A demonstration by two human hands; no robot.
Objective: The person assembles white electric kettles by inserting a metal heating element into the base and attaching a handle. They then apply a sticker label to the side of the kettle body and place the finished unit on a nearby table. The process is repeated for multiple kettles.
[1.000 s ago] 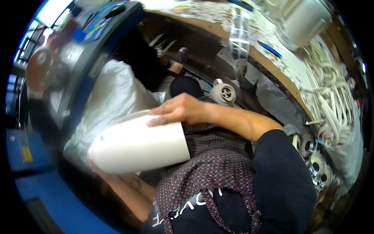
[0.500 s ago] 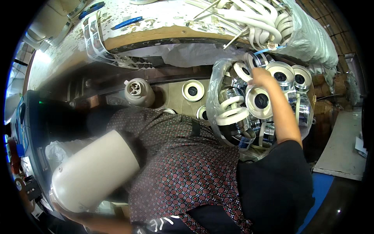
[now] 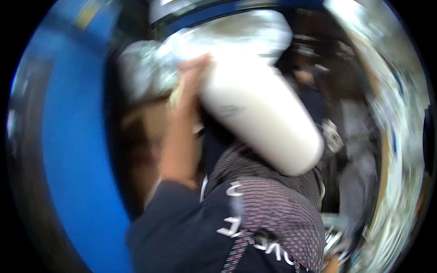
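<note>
A large cream cylindrical canister (image 3: 264,109) slants across the middle, its rounded end close to my patterned apron. My left hand (image 3: 193,70) grips its far end from the left, the fingers pressed to the side; that end merges into a bright white glare. Only a blurred bit of my right hand (image 3: 332,263) shows at the lower edge, with its fingers smeared. Just above that hand is a shiny chrome part (image 3: 332,240); whether the hand holds it does not show.
Crumpled clear plastic (image 3: 148,68) and a pale wrapped bundle (image 3: 246,29) lie beyond the canister. A cardboard box (image 3: 148,120) stands beside my left forearm. To the left rises a blue panel (image 3: 82,150). The worktable edge (image 3: 384,173) runs along the right, near a small blurred pale container (image 3: 332,135).
My view has swung sharply left and blurred. The canister in my left hand now lies across the middle of the picture. My right hand has gone from the bag of collars to the picture's lower edge.
</note>
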